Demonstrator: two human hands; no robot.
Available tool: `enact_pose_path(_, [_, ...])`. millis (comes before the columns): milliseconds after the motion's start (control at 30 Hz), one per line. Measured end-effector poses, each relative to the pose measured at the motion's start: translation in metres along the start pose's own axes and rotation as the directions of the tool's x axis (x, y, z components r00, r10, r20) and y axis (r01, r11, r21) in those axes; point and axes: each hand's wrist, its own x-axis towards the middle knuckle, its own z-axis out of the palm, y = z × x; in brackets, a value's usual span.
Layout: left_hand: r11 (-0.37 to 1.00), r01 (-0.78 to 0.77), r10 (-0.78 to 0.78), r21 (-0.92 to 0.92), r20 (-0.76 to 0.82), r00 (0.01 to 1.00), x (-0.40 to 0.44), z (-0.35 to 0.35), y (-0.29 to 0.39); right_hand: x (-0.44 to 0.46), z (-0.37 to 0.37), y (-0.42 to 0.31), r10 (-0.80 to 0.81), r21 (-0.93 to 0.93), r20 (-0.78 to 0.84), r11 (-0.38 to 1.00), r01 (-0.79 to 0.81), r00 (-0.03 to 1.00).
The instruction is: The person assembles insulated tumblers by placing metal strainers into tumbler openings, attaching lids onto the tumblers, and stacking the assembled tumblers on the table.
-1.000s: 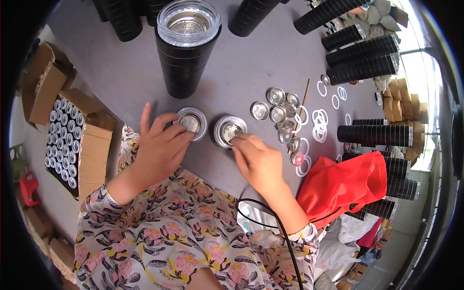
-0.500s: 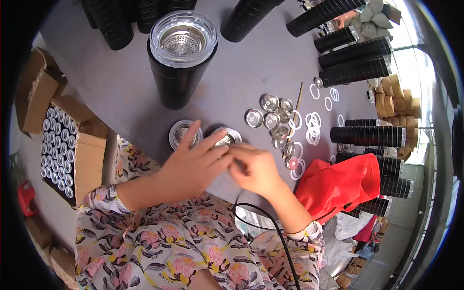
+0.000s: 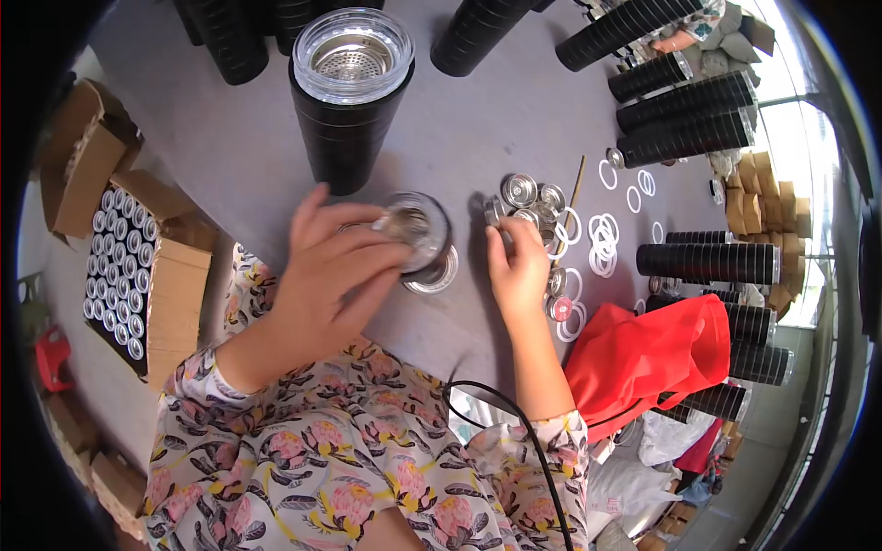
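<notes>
My left hand [image 3: 344, 262] grips a round lid with a metal centre [image 3: 424, 225], tilted and smeared by motion. Beneath it, partly covered, a second round lid [image 3: 439, 278] lies on the table. Farther right, my right hand [image 3: 516, 262] pinches a small round metal cap [image 3: 491, 212] on its edge. Beside those fingers sits a cluster of similar metal caps [image 3: 520, 190]. Beyond my left hand stands a black tumbler [image 3: 342, 138] with a clear lid [image 3: 354, 55] holding a perforated metal strainer.
White sealing rings [image 3: 603, 246] and a thin stick [image 3: 577, 197] lie right of the caps. A red cloth bag [image 3: 643, 358] is at the near right edge, with black tumblers [image 3: 707, 263] behind it. At left, a carton [image 3: 179, 303] holds several silver-topped items. A black cable [image 3: 533, 432] crosses my lap.
My left hand has lifted one lid off the table and tilted it. My right hand has moved right, away from the left, and now holds a metal cap.
</notes>
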Motion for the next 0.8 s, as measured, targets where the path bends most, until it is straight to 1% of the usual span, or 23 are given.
enact_pose_path(67, [0.979,-0.004,0.013,0.205,-0.040,0.999,-0.014,-0.011,-0.004,-0.007,-0.024,-0.032,0.082,0.162,0.110,0.982,-0.100,0.990])
enact_pose_path(100, [0.958,-0.015,0.025,0.286,-0.032,0.999,-0.020,-0.013,-0.008,-0.013,-0.031,-0.041,-0.049,0.227,0.167,0.974,0.010,0.985])
enact_pose_path(133, [0.949,-0.016,0.025,0.315,-0.023,0.999,-0.024,-0.014,-0.013,-0.020,-0.030,-0.047,-0.169,0.217,0.180,0.968,0.128,0.969])
enact_pose_path(200, [0.930,-0.023,0.027,0.366,-0.007,1.000,-0.028,-0.013,-0.018,-0.030,-0.031,-0.056,-0.183,0.105,0.322,0.982,0.157,0.929])
enact_pose_path(300, [0.907,-0.080,0.070,0.414,0.040,0.997,-0.022,-0.012,-0.012,-0.032,-0.024,-0.051,-0.252,0.044,0.419,0.965,0.258,0.872])
enact_pose_path(400, [0.901,-0.130,0.104,0.413,0.084,0.991,-0.020,-0.013,-0.012,-0.035,-0.019,-0.056,-0.276,0.001,0.421,0.953,0.303,0.864])
enact_pose_path(500, [0.884,-0.164,0.127,0.437,0.113,0.985,-0.023,-0.008,-0.012,-0.033,-0.025,-0.065,-0.181,-0.113,0.547,0.952,0.286,0.817])
enact_pose_path(600, [0.891,-0.169,0.128,0.422,0.124,0.984,-0.021,-0.009,-0.012,-0.032,-0.026,-0.078,-0.091,-0.261,0.677,0.898,0.354,0.730])
enact_pose_path(700, [0.902,-0.186,0.119,0.390,0.192,0.974,-0.016,-0.014,-0.010,-0.023,-0.024,-0.081,-0.136,-0.183,0.732,0.905,0.385,0.667])
enact_pose_path(800, [0.941,-0.144,0.046,0.306,0.307,0.951,-0.014,-0.018,-0.014,-0.028,-0.018,-0.068,-0.161,-0.139,0.683,0.929,0.344,0.712])
